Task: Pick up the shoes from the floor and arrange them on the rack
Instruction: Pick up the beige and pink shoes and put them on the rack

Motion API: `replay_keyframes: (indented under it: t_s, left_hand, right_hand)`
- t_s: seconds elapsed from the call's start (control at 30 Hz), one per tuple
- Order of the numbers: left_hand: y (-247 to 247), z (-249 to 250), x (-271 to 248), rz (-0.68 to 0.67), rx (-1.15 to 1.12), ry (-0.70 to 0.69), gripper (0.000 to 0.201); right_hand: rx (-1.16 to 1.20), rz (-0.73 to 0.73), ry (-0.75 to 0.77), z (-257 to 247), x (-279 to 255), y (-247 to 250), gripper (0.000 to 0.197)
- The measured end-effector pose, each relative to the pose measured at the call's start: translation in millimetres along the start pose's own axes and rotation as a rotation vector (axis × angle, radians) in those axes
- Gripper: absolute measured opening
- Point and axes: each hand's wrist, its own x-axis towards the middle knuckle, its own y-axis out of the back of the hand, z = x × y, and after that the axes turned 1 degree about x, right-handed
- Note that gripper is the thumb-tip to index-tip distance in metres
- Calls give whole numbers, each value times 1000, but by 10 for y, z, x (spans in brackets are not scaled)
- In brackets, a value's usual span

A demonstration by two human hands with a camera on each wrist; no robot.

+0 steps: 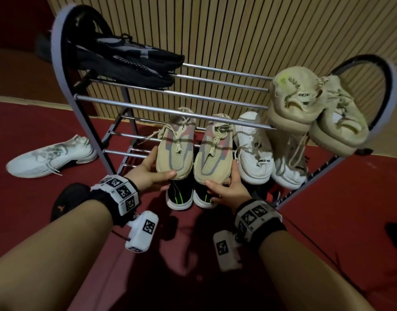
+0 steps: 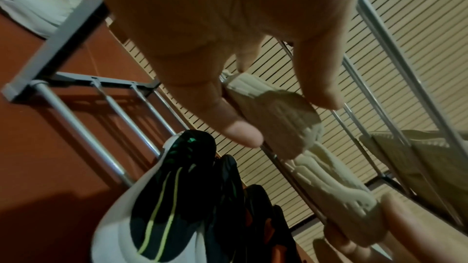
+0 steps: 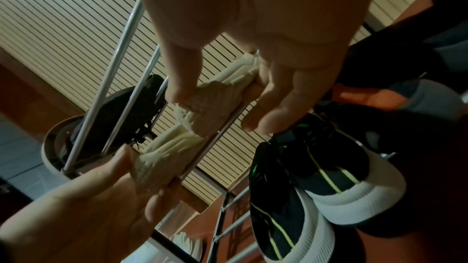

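A pair of beige sneakers with pink panels lies toe-forward on the middle bars of the metal rack (image 1: 148, 107). My left hand (image 1: 153, 168) grips the toe of the left beige sneaker (image 1: 176, 144), thumb on top and fingers along its side. My right hand (image 1: 226, 185) grips the toe of the right beige sneaker (image 1: 213, 151) the same way. In the left wrist view the ribbed sole (image 2: 273, 115) sits between thumb and fingers (image 2: 238, 129). The right wrist view shows the other sole (image 3: 215, 107) pinched alike. A white sneaker (image 1: 51, 156) and a black shoe (image 1: 67, 200) lie on the red floor at left.
On the top bars rest a black pair (image 1: 125, 57) at left and an olive-beige pair (image 1: 305, 104) at right. A white pair (image 1: 253, 149) sits right of my hands. Black sneakers with green stripes (image 1: 179, 196) stand on the bottom level. A slatted wall is behind.
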Motion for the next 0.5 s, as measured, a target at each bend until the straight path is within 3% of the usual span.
replay_keyframes:
  t_s: [0.13,0.33,0.5]
  left_hand:
    - [-42,-15,77,-35,-25,-30,99]
    - [-62,-22,207,-105,17,-64,115]
    - [-148,-2,339,-126,73,-68,105]
  right_hand:
    - [-32,32,86,66,69,-39,96]
    - [274,34,120,112,150,-3,76]
    - [348,124,65,117,258,66,78]
